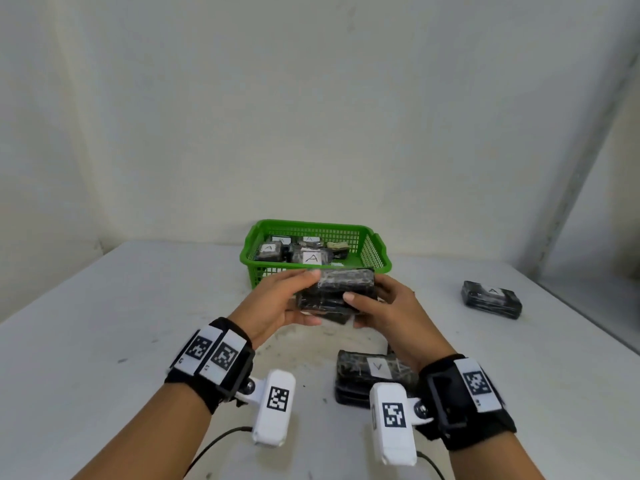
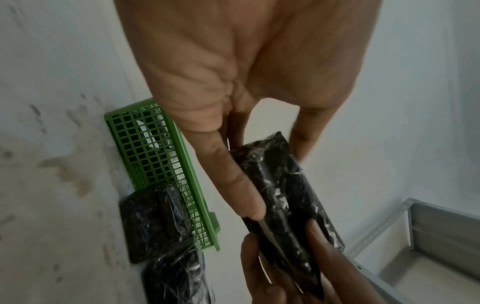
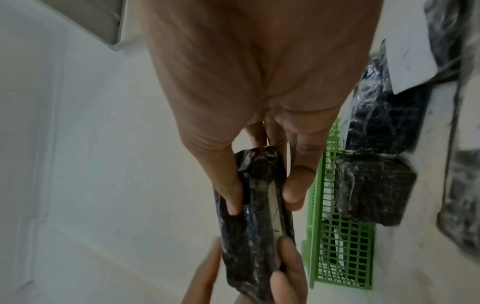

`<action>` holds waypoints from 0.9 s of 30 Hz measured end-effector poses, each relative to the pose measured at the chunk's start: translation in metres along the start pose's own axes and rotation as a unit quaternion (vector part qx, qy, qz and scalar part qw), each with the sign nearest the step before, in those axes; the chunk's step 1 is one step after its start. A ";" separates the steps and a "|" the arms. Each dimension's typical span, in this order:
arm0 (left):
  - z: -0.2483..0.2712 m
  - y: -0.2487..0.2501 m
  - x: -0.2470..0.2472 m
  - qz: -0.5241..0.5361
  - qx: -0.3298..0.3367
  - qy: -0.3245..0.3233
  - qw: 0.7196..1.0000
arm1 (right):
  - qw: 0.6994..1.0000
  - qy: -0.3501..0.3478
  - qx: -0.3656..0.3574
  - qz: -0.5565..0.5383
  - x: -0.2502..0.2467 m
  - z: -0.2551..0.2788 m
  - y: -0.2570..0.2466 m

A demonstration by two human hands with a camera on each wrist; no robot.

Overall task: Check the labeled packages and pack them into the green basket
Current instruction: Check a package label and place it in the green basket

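The head view looks forward and down over the white table [image 1: 104, 323] toward the green basket [image 1: 375, 252] against the wall. Each wrist view looks close along its palm at the fingers. All three share the held black package [image 1: 341, 289] and the basket.

Left hand [image 1: 277, 301]: raised in front of the body, toward 12 o'clock, thumb on top, the fingers [image 2: 241, 185] curled under; it grips one end of a black wrapped package [image 1: 337, 294].
Right hand [image 1: 388, 306]: at the same height, at 3 o'clock from the left hand, thumb on the near face, the fingers [image 3: 296, 185] around the other end.
Forearms: both reach forward and come closer at the hands.
Wrists: each wears a black strap with a white camera.
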State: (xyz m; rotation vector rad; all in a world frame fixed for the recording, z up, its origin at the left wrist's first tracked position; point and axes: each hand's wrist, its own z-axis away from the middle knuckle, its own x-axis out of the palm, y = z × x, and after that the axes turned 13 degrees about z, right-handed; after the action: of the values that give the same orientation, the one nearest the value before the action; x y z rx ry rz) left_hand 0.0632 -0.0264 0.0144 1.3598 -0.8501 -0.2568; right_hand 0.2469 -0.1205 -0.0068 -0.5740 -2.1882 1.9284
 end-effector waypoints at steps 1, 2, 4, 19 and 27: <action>0.002 -0.003 0.004 -0.011 0.001 -0.023 1.000 | 1.000 0.006 0.002 -0.009 -0.005 0.002 0.001; 0.002 -0.007 0.007 -0.026 0.003 -0.038 0.999 | 1.000 0.009 0.004 -0.014 -0.011 0.004 0.002; -0.003 -0.012 0.011 -0.063 0.014 -0.038 0.997 | 1.000 0.006 0.013 -0.009 -0.020 0.006 0.003; -0.024 -0.017 0.033 -0.063 0.015 -0.030 0.997 | 0.999 -0.023 0.019 0.019 -0.044 0.000 -0.005; -0.021 -0.015 0.029 -0.029 -0.008 -0.033 0.999 | 0.999 -0.024 0.015 0.025 -0.048 -0.001 -0.008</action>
State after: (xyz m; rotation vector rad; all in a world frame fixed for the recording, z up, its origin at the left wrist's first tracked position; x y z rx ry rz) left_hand 0.1018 -0.0320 0.0120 1.3684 -0.8619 -0.3554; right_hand 0.2896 -0.1396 0.0071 -0.5873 -2.1909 2.0163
